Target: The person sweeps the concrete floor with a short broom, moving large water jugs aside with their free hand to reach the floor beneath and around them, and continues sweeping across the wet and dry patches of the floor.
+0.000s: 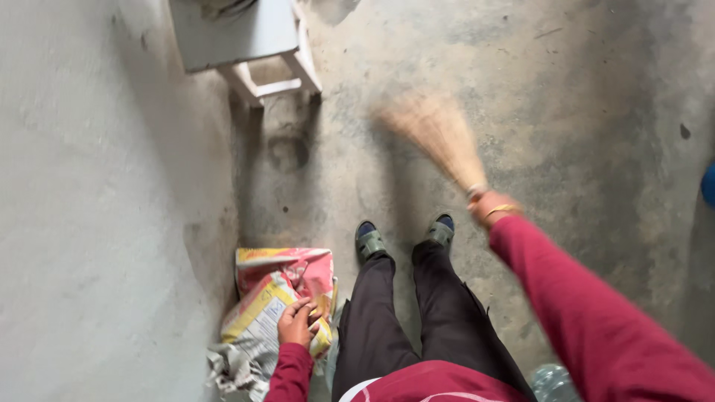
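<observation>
My right hand (488, 205) grips the bound end of a straw broom (439, 138), whose blurred bristles fan out up and to the left over the concrete floor. My left hand (296, 321) rests on a crumpled pink and yellow printed sack (272, 286) that leans against the wall at the lower left. Both sleeves are dark red. My feet in dark sandals (406, 234) stand between the two hands.
A grey plastered wall (104, 201) fills the left side. A white wooden stool or small table (249, 45) stands at the top against it. Crumpled newspaper (234, 368) lies under the sack. A blue object (708, 184) shows at the right edge, and a clear bottle (551, 381) at the bottom.
</observation>
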`<state>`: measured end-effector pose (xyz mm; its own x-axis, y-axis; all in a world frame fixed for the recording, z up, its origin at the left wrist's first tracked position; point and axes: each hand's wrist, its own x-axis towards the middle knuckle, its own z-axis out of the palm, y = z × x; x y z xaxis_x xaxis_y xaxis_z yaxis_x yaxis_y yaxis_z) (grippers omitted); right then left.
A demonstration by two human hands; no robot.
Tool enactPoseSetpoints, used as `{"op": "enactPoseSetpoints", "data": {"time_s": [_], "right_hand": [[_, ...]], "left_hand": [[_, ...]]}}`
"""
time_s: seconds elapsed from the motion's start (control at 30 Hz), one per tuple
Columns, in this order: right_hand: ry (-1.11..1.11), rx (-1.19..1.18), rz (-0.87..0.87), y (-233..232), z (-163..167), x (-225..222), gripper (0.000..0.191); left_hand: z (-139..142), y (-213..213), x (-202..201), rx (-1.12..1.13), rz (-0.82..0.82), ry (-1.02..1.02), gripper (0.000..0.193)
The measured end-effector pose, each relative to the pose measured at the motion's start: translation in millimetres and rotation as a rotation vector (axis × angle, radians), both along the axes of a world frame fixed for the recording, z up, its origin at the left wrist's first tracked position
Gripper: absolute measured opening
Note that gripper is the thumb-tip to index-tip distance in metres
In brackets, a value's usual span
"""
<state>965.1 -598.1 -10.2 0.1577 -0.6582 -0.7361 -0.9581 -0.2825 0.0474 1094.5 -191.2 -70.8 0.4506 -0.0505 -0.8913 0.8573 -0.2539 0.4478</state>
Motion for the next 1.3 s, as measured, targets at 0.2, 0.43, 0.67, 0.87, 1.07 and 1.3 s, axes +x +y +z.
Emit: {"op": "enactPoseSetpoints", "data": {"time_s": [0.2, 0.43, 0.67, 0.87, 1.07, 1.3], "right_hand": [[-0.276, -0.120, -0.359, -103.5, 48.5, -111.0, 0.083], [-0.222, -0.208, -0.516, -37.7, 14.3, -286.4, 0.104], [-0.144, 0.066, -0.464, 116.2, -14.8, -391.0, 0.087], [-0.059, 0.337, -0.370, 106.9, -49.5, -399.1, 0.079], [-0.098, 0.118, -0.515, 10.7, -57.0, -433.6, 0.075], [-0.283, 0.031, -0.712, -95.4, -24.3, -449.8, 0.084]], "left_hand": [[-1.2, -105.5, -2.1, -0.133, -0.213, 0.022, 0.027], [16.2, -231.3, -30.5, -0.215, -0.560, -0.010, 0.029], [11.3, -295.6, -69.5, -0.186, -0.750, -0.034, 0.028], [-3.9, -306.5, -110.8, -0.136, -0.852, 0.002, 0.029], [2.7, -325.6, -125.0, -0.109, -0.909, -0.039, 0.031], [14.6, -375.8, -112.2, -0.148, -0.865, -0.097, 0.032]]}}
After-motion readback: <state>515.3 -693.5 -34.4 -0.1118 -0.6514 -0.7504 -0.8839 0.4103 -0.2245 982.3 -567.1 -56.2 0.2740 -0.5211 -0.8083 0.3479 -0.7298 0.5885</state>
